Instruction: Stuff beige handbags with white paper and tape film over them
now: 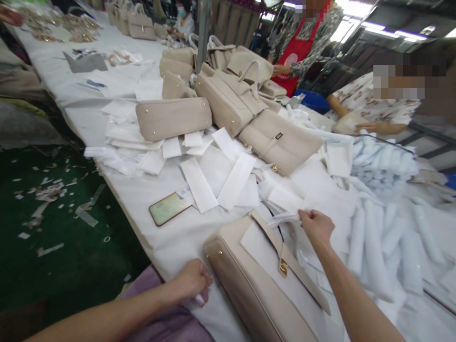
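Observation:
A beige handbag (pixel 245 280) with a gold clasp lies on its side at the table's near edge, its base toward my left hand. A white sheet lies on its front, partly under the flap. My left hand (pixel 194 282) is closed beside the bag's base, with a bit of clear, thin plastic showing at the fingers. Beyond the bag, my right hand (pixel 316 225) pinches the end of a thin white strip (pixel 283 218) that looks like paper or plastic. Loose white sheets (pixel 235 180) are spread just past the bag.
More beige handbags (pixel 228 97) are piled farther up the table. A phone (pixel 170 208) lies left of the sheets. White padded rolls (pixel 384 242) are heaped at right. Across the table stand a person in a red apron (pixel 295 54) and another in a patterned shirt (pixel 377 102).

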The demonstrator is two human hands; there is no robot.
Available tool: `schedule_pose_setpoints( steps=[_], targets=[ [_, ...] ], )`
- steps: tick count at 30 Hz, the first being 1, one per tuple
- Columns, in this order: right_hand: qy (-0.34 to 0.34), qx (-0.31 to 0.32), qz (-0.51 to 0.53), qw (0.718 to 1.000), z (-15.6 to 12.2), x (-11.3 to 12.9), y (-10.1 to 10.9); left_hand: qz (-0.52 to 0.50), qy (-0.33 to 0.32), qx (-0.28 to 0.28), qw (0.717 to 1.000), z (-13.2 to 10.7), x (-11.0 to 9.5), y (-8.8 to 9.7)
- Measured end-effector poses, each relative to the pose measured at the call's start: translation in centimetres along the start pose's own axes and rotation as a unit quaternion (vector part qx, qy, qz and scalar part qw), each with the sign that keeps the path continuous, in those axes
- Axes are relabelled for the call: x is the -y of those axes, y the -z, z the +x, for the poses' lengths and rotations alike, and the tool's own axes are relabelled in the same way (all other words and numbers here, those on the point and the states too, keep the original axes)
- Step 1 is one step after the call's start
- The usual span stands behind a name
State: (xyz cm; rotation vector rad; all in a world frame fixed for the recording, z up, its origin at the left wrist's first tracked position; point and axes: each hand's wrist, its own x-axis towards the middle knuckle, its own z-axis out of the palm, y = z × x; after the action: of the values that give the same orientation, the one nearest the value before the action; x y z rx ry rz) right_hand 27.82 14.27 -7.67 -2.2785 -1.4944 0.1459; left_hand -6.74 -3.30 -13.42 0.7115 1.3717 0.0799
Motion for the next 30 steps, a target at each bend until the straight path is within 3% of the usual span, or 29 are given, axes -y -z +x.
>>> schedule_pose_setpoints(
  steps=[4, 10, 13, 17, 20, 24, 25, 27, 30],
  targets=[
    [-0.068, 0.032, 0.075, 0.994, -0.8, 0.5, -0.2, 0.046, -0.036, -0.011, 0.998, -0.2, 2.0, 1.2],
    [-0.121, 0.016, 0.241, 0.963, -1.1, 1.7, -0.4, 0.146, -0.124, -0.039, 0.981, 0.2, 4.4, 2.2],
    [-0.145, -0.018, 0.319, 0.936, -0.8, 2.3, 1.5, 0.198, -0.141, -0.051, 0.969, -0.1, 4.1, 2.2],
    [-0.16, -0.07, 0.375, 0.911, -2.4, 1.1, 6.3, 0.311, -0.183, -0.055, 0.931, -2.2, 2.1, 3.6],
    [-0.167, -0.088, 0.382, 0.905, -7.0, -2.1, 9.8, 0.339, -0.218, -0.083, 0.911, -3.7, -0.1, 5.9],
    [-0.228, -0.117, 0.347, 0.902, -18.1, -7.0, 11.3, 0.226, -0.334, -0.201, 0.893, -3.6, -2.7, 8.0],
    [-0.252, -0.112, 0.343, 0.898, -21.3, -7.8, 11.1, 0.202, -0.368, -0.192, 0.887, -3.2, -3.2, 8.0],
    [-0.292, -0.096, 0.362, 0.88, -27.3, -8.4, 10.3, 0.179, -0.411, -0.116, 0.886, -2.4, -3.8, 7.5],
    [-0.307, -0.044, 0.419, 0.854, -33.8, -7.2, 8.4, 0.152, -0.407, 0.0, 0.901, -1.3, -4.1, 6.2]
  ],
)
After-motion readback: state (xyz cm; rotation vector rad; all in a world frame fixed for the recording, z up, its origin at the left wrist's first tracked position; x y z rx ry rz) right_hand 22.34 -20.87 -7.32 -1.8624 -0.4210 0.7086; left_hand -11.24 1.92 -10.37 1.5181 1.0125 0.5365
